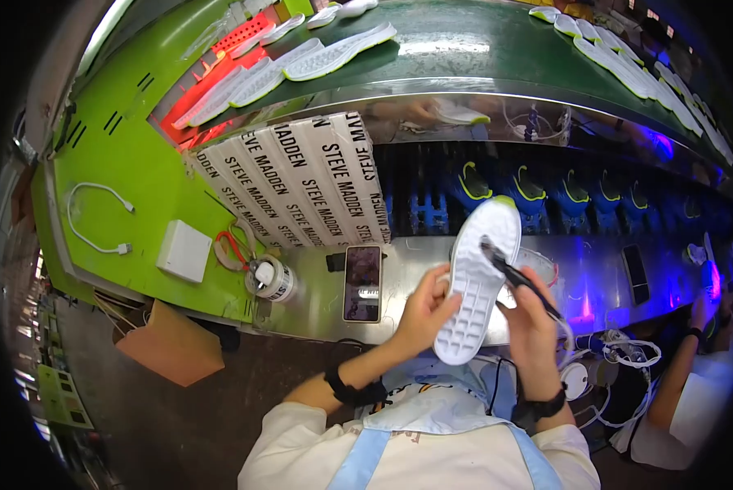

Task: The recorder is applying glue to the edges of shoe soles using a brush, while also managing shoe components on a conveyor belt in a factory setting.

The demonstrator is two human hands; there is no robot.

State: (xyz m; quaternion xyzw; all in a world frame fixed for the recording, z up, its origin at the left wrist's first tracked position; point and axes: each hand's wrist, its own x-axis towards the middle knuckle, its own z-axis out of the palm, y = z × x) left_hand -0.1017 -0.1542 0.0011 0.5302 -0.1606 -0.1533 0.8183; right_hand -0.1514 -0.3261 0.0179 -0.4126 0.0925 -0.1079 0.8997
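A white shoe sole (470, 282) with a lime-green edge at its far end is tilted up over the front edge of the metal bench. My left hand (425, 310) grips its left side, with the thumb on the gridded inner face. In my right hand (532, 314) is a slim black brush-like tool (517, 280). Its dark tip touches the hollow of the sole's far half; whether it has bristles is too small to tell. Behind my right hand, a clear round container (544, 266) is partly hidden.
Beyond the bench (432, 249), blue shoe uppers (530, 192) sit in a dark channel. More soles (338, 54) lie on the green belt (464, 49). A printed box (297, 184), phone (362, 283), white jar (275, 279) and scissors (232, 249) stand left. A co-worker's hand (704, 306) is at right.
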